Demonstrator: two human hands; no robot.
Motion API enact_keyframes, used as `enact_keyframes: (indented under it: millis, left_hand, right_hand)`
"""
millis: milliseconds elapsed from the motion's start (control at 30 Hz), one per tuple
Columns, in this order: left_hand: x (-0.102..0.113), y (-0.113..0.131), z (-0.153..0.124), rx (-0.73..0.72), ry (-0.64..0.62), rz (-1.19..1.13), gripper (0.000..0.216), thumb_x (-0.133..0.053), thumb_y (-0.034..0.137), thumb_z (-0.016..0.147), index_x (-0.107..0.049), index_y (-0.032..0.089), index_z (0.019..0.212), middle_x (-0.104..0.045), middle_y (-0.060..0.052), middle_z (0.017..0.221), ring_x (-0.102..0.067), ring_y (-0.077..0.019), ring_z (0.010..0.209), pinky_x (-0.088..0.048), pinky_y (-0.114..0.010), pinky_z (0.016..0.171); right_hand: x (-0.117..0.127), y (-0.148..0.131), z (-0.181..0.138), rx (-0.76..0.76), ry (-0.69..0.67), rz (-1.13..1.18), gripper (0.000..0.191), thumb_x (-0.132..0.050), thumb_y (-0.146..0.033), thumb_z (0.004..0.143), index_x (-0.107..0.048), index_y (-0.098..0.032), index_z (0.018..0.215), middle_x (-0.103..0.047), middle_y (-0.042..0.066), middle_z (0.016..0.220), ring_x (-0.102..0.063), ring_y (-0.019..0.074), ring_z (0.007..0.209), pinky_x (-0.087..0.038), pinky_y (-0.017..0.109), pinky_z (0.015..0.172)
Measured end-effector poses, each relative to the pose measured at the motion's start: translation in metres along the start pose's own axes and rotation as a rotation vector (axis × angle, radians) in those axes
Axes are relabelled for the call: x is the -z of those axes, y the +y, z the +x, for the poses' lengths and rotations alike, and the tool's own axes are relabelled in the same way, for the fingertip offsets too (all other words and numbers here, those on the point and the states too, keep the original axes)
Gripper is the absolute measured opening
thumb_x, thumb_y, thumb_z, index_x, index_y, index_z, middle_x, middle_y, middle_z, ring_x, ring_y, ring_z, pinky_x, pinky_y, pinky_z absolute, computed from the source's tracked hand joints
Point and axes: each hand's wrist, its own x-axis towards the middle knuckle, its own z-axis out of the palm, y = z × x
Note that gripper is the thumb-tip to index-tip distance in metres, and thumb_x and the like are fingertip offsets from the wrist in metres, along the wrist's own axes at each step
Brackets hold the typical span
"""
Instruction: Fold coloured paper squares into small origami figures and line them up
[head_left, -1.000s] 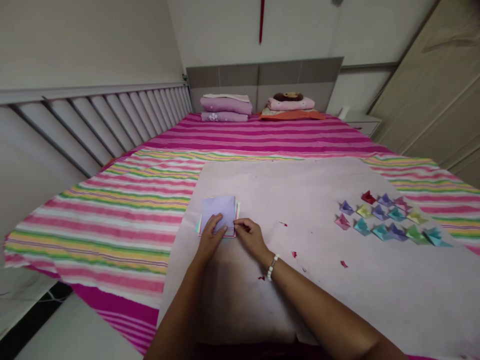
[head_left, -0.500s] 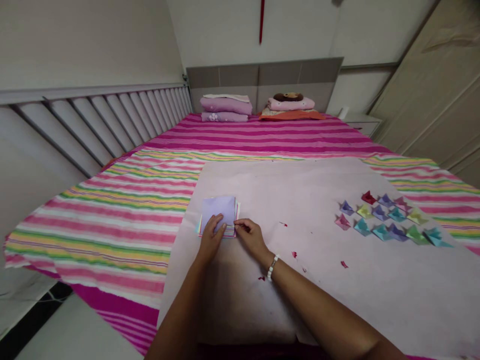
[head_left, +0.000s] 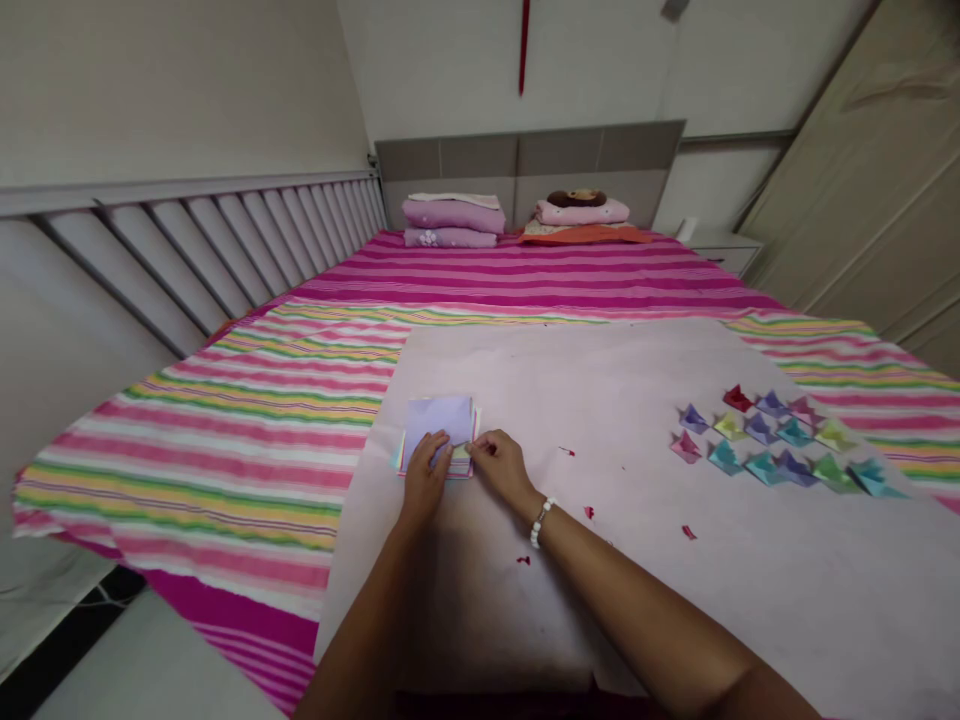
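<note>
A small stack of coloured square papers [head_left: 441,420], lavender on top, lies on a pale pink sheet [head_left: 600,400] spread over the bed. My left hand [head_left: 424,478] rests on the stack's near edge, fingers bent and pressing the top sheet. My right hand [head_left: 501,466], with a white bead bracelet at the wrist, pinches the stack's near right corner, where a yellow-green sheet shows beneath the lavender one. Several small folded paper figures [head_left: 776,445] in mixed colours stand in rows far to the right, away from both hands.
The bed has a pink and rainbow striped cover [head_left: 247,420]. Folded bedding [head_left: 452,217] and pillows [head_left: 581,215] sit at the headboard. A slatted rail [head_left: 195,260] runs along the left side. Tiny red paper scraps [head_left: 585,512] dot the sheet. A wardrobe [head_left: 885,200] stands on the right.
My fingers have shifted a little at the stack's near edge, and the top lavender sheet's corner is lifted, showing a yellow-green sheet below. The view tilted slightly.
</note>
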Motion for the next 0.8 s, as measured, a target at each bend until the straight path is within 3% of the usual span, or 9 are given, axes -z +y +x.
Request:
enact_keyframes:
  millis: [133,200,300,433,567,667,800]
  left_hand:
    - [-0.002,-0.004,-0.002,-0.04,0.022,0.035,0.031,-0.051,0.037,0.089,-0.066,0.018,0.107,-0.065,-0.012,0.124,-0.05,-0.0274,0.128,-0.036,-0.051,0.11]
    - [-0.004,-0.006,-0.004,-0.064,0.039,0.061,0.031,-0.053,0.038,0.088,-0.065,0.019,0.11,-0.065,-0.012,0.124,-0.05,-0.0278,0.128,-0.036,-0.051,0.11]
    - [-0.008,-0.007,-0.009,-0.096,0.065,0.11,0.045,-0.06,0.038,0.083,-0.057,0.017,0.123,-0.058,-0.015,0.132,-0.045,-0.0301,0.132,-0.032,-0.051,0.112]
    - [-0.012,-0.003,-0.014,-0.124,0.119,0.193,0.073,-0.063,0.04,0.082,-0.035,0.012,0.142,-0.039,-0.022,0.148,-0.025,-0.0347,0.143,-0.022,-0.055,0.114]
    - [-0.015,0.003,-0.017,-0.127,0.209,0.355,0.089,-0.065,0.046,0.08,-0.02,0.009,0.147,-0.027,-0.027,0.152,-0.017,-0.039,0.144,-0.018,-0.06,0.113]
    - [-0.017,0.004,-0.017,-0.116,0.252,0.414,0.093,-0.066,0.047,0.079,-0.016,0.008,0.147,-0.024,-0.029,0.153,-0.014,-0.0402,0.145,-0.015,-0.062,0.113]
    - [-0.017,0.003,-0.015,-0.117,0.254,0.421,0.093,-0.067,0.044,0.078,-0.017,0.007,0.147,-0.024,-0.03,0.152,-0.014,-0.0404,0.145,-0.014,-0.061,0.113]
  right_hand:
    - [0.0,-0.008,0.009,0.056,0.005,-0.099,0.012,-0.064,-0.01,0.069,-0.061,-0.02,0.064,-0.056,0.002,0.073,-0.052,0.02,0.073,-0.044,0.034,0.073]
    - [0.0,-0.013,0.011,0.104,-0.019,-0.114,0.02,-0.062,-0.002,0.066,-0.066,-0.021,0.072,-0.058,0.004,0.084,-0.052,0.0223,0.085,-0.043,0.035,0.082]
    - [-0.001,-0.017,0.012,0.149,-0.068,-0.091,0.025,-0.061,0.001,0.065,-0.068,-0.022,0.069,-0.061,0.005,0.089,-0.051,0.0229,0.091,-0.041,0.036,0.086]
    - [-0.004,-0.015,0.017,0.107,-0.035,0.003,0.019,-0.062,-0.006,0.07,-0.065,-0.022,0.061,-0.061,0.003,0.075,-0.053,0.022,0.083,-0.042,0.037,0.084]
    - [-0.002,-0.008,0.027,-0.02,0.067,0.188,0.007,-0.063,-0.022,0.073,-0.064,-0.021,0.066,-0.062,0.001,0.069,-0.057,0.0196,0.071,-0.048,0.035,0.072]
    - [0.012,-0.007,0.028,-0.115,0.123,0.359,0.015,-0.063,-0.035,0.075,-0.061,-0.02,0.075,-0.065,0.001,0.067,-0.062,0.0189,0.066,-0.051,0.032,0.064]
    - [0.047,-0.01,0.014,-0.202,0.175,0.555,0.026,-0.069,-0.043,0.072,-0.055,-0.022,0.073,-0.065,0.0,0.067,-0.07,0.0217,0.074,-0.057,0.033,0.065]
